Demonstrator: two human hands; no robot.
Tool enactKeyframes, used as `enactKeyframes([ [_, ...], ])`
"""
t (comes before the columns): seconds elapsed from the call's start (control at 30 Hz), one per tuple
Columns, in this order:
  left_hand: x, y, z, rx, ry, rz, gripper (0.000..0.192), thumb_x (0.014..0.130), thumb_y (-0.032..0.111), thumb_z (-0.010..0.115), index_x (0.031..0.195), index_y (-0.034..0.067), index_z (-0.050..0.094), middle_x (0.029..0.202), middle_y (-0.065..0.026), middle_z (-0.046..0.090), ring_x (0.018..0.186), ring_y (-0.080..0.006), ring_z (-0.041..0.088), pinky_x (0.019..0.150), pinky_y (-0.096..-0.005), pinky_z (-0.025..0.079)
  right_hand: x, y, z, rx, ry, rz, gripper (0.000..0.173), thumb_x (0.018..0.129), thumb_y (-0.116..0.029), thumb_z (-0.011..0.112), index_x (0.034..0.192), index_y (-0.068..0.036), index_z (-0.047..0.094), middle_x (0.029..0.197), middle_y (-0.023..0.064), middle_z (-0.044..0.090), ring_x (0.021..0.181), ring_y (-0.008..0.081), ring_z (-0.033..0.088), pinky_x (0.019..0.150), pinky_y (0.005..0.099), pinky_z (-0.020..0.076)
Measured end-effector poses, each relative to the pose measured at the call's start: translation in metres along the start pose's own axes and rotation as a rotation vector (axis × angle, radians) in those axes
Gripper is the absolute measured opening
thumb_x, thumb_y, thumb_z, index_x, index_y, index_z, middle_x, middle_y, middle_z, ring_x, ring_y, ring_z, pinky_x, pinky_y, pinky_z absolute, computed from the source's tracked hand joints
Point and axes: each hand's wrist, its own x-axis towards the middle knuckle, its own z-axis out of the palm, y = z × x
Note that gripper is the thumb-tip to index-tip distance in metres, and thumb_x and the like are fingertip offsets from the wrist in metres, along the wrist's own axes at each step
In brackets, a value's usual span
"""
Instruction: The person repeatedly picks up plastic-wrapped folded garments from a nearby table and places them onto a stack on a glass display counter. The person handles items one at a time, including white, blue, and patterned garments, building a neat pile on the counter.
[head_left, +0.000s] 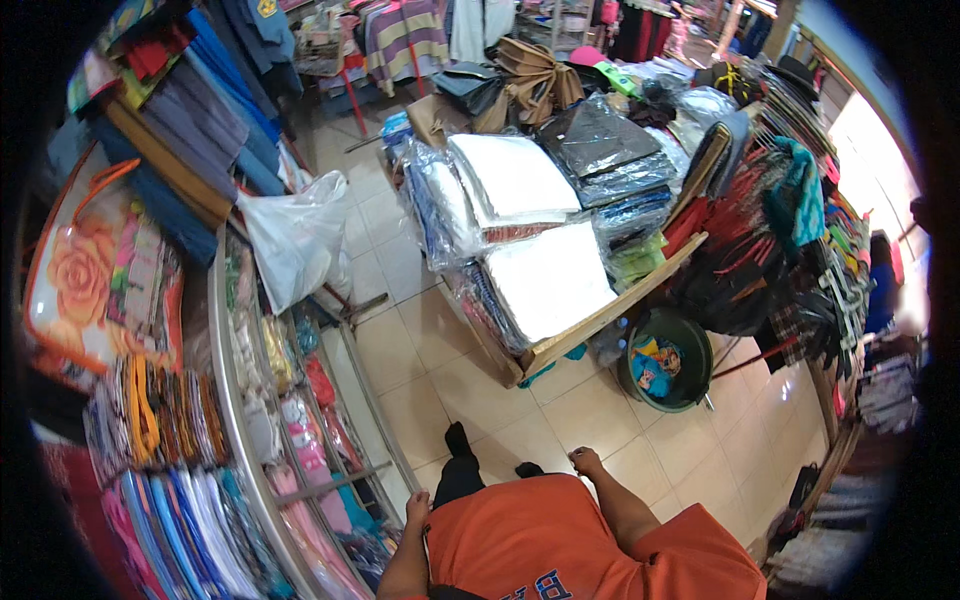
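My left hand (418, 508) hangs at my side near the metal frame of a glass display case (322, 480), which holds packed clothes; whether it touches the case or holds anything is unclear. On the other side of my orange shirt, my right hand (585, 460) is low over the tiled floor, fingers curled, with something small and pale near them. Ahead stands a wooden display table (615, 307) stacked with plastic-wrapped garments. Two white folded packs, one at the near corner (551, 281) and one behind it (514, 180), lie on top.
A dark green bucket (701, 360) with colourful cloth stands on the floor right of the table. A white plastic bag (296, 232) hangs at left above the aisle. Folded garments (195, 525) are stacked left of the case. Bags and hangers (840, 300) crowd the right side.
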Motion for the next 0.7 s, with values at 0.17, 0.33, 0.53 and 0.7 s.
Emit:
enactKeyframes([
  [0.17, 0.069, 0.09, -0.034, -0.317, 0.122, -0.075, 0.029, 0.104, 0.026, 0.065, 0.129, 0.012, 0.062, 0.107, -0.0019, 0.065, 0.082, -0.017, 0.064, 0.063, -0.0302, 0.05, -0.037, -0.108, 0.021, -0.228, -0.116, -0.358, 0.061, 0.099, -0.045, 0.066, 0.145, -0.005, 0.061, 0.133, 0.0256, 0.069, 0.126, 0.0411, 0.065, 0.109, 0.0462, 0.0515],
  [0.33, 0.137, 0.18, -0.049, -0.195, 0.025, 0.152, 0.039, 0.106, 0.03, 0.063, 0.138, 0.009, 0.058, 0.119, -0.0034, 0.067, 0.095, -0.0195, 0.067, 0.075, -0.032, 0.053, -0.08, -0.241, -0.009, -0.285, -0.124, -0.534, 0.065, 0.102, -0.041, 0.066, 0.151, -0.001, 0.051, 0.144, 0.0258, 0.062, 0.131, 0.042, 0.062, 0.112, 0.0476, 0.048],
  [0.53, 0.139, 0.314, 0.027, -0.039, -0.087, 0.451, 0.044, 0.11, 0.034, 0.06, 0.142, 0.004, 0.057, 0.128, -0.0075, 0.069, 0.108, -0.021, 0.068, 0.092, -0.032, 0.051, -0.19, -0.377, -0.055, 0.108, 0.062, -0.817, 0.052, 0.105, -0.034, 0.066, 0.145, -0.002, 0.057, 0.135, 0.0211, 0.067, 0.115, 0.0349, 0.069, 0.098, 0.0446, 0.0549],
  [0.7, 0.081, 0.413, 0.129, 0.152, -0.273, 0.787, 0.038, 0.11, 0.026, 0.058, 0.138, 0.001, 0.063, 0.133, -0.0114, 0.07, 0.114, -0.0213, 0.069, 0.101, -0.0345, 0.051, -0.218, -0.432, -0.086, 0.421, 0.244, -0.871, 0.051, 0.104, -0.022, 0.067, 0.149, -0.002, 0.052, 0.135, 0.0176, 0.065, 0.108, 0.0292, 0.07, 0.093, 0.04, 0.0565],
])
